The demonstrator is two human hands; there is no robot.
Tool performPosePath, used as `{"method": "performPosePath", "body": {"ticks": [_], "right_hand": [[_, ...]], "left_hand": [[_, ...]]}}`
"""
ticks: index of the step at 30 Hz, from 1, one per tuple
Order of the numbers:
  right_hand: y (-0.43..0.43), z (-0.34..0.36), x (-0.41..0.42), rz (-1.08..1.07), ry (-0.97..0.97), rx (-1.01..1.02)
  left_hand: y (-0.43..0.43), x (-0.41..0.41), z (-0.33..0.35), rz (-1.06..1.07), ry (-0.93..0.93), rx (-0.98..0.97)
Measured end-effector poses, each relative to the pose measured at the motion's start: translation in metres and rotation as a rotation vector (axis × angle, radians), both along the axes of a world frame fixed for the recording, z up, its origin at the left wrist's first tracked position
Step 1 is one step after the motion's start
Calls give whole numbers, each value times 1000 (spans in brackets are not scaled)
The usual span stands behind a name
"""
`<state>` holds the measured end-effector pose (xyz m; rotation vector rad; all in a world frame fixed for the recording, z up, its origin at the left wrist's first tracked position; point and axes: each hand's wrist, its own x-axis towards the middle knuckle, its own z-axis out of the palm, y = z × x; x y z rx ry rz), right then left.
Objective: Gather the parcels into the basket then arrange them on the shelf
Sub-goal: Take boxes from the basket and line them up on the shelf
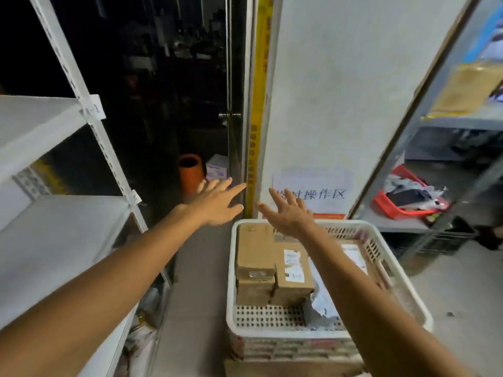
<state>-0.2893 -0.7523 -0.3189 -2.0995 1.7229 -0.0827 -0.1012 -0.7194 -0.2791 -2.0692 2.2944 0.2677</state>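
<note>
Both hands are out in front, fingers spread and holding nothing: the left hand over the aisle floor, the right hand above the far rim of the white basket. Nearest me, that basket sits on what looks like a stack of similar crates, and the parcels are already in it: a grey poly bag crumpled toward the near side, cardboard boxes packed tight on the left, another labelled box against the right wall. The boxes look stiff and light enough for one hand, best taken by opposite side faces; the bag looks soft and slick, so I'd pinch a fold. Just left of the basket stands the white shelf, its boards within reach. Beyond, an orange pot on the floor and a paper sign on the wall.
</note>
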Motion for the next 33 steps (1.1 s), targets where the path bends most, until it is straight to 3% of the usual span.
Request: {"method": "performPosePath", "body": {"ticks": [11, 33], "right_hand": [[19, -95, -171, -67, -57, 172], [-53, -196, -258, -344, -170, 340]], "left_hand": [[0, -159, -95, -77, 135, 212], [-117, -235, -223, -239, 348, 439]]}}
